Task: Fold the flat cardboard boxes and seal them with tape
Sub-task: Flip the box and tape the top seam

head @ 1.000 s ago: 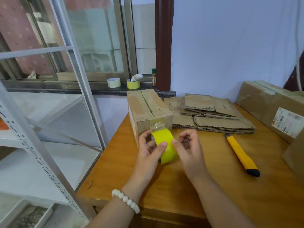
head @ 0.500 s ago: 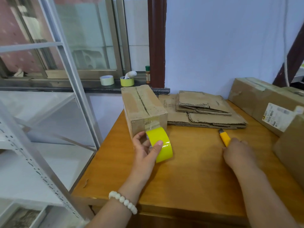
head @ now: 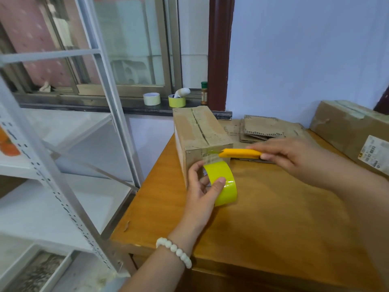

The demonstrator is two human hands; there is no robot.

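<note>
A white metal shelving rack (head: 63, 165) fills the left side, standing against the left edge of the wooden tabletop (head: 273, 228). At the tabletop's far right lies a large sealed carton (head: 347, 131) with a printed label on its near side. The folded cardboard box (head: 200, 135) stands at the far left corner of the tabletop, its long top seam covered with clear tape and its near end facing the person. Just right of it, against the wall, lies a stack of flat cardboard boxes (head: 267, 127).

The left hand (head: 202, 192) holds the yellow tape roll (head: 225, 184) just in front of the box's near end, its fingers (head: 194, 168) curled round the roll's far side and the thumb pressed on the outer face. A strip of clear tape (head: 210, 159) runs from the roll up onto the box's near face.

The right hand (head: 294, 154) reaches in from the right, its fingers (head: 263, 146) clamped on the handle of a yellow utility knife (head: 240, 153). The knife lies level, its tip at the tape strip by the box's upper near edge; blur hides whether the blade touches the tape.

On the window sill (head: 84, 102) behind sit a white tape roll (head: 151, 99), a yellow-green tape roll (head: 176, 101) and a small bottle (head: 203, 92). A white bead bracelet (head: 174, 248) circles the left wrist.
</note>
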